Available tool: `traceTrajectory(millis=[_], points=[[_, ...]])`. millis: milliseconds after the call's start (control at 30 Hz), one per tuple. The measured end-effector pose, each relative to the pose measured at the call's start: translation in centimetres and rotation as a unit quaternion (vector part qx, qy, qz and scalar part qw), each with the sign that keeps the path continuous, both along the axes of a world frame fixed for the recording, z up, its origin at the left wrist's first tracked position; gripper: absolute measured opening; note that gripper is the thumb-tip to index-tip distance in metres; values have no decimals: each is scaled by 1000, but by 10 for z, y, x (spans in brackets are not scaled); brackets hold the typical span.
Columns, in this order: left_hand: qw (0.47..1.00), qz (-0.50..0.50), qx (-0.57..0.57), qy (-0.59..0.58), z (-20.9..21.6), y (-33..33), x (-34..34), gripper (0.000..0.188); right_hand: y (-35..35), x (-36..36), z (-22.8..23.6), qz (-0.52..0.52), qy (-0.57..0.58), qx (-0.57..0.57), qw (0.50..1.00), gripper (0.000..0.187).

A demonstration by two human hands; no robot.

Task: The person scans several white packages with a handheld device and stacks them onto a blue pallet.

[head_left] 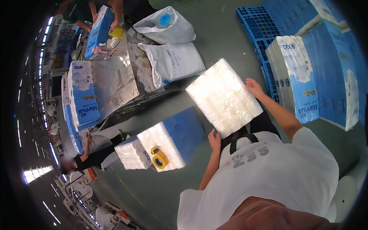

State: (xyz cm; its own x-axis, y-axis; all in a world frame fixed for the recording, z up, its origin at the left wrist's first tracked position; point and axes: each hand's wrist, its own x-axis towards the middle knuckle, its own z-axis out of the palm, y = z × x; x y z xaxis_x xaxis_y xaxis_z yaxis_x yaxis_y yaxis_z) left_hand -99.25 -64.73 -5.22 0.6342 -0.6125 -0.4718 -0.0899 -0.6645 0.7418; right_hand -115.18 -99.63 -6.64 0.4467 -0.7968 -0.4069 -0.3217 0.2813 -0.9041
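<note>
A white, film-wrapped pack (224,97), block-shaped with bulges like paper rolls, is held tilted in front of my body. My left hand (215,140) presses its near left side by the bottom corner. Against the opposite side is my right hand (254,88), fingers bent at the edge. The pack's underside is hidden. To the left stands a large blue-and-white pack (182,130), with a yellow tape dispenser (159,158) on its white end. A smaller white pack (132,154) adjoins it.
Blue-and-white packs (306,76) stand at the right beside a blue plastic pallet (255,34). A metal worktable (115,78) carries more packs (83,92). White sacks (176,63) lie at its side. One co-worker (76,13) handles a pack there; another person (90,155) is at far left.
</note>
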Motion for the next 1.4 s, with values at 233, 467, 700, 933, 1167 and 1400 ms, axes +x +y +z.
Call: traceTrajectory(millis=[233, 467, 700, 933, 1167, 1400], points=[[995, 37, -36, 89, 8, -48, -16, 57, 125, -44, 67, 49, 209, -327, 920, 34], [965, -71, 40, 247, -3, -54, 6, 22, 110, -29, 70, 187, 412, -130, 882, 41], [871, -69, 112, 473, 0, -62, 24, 18, 103, -30, 47, 252, 393, -101, 878, 43], [890, 8, 38, 455, 11, -31, -2, 34, 109, -27, 48, 232, 220, 248, 914, 45], [877, 19, 10, 481, -13, -43, -40, 35, 122, -74, -24, 214, 141, 238, 937, 44], [888, 34, -13, 458, -13, 17, -74, 38, 214, -126, 36, 126, 288, 18, 949, 48]])
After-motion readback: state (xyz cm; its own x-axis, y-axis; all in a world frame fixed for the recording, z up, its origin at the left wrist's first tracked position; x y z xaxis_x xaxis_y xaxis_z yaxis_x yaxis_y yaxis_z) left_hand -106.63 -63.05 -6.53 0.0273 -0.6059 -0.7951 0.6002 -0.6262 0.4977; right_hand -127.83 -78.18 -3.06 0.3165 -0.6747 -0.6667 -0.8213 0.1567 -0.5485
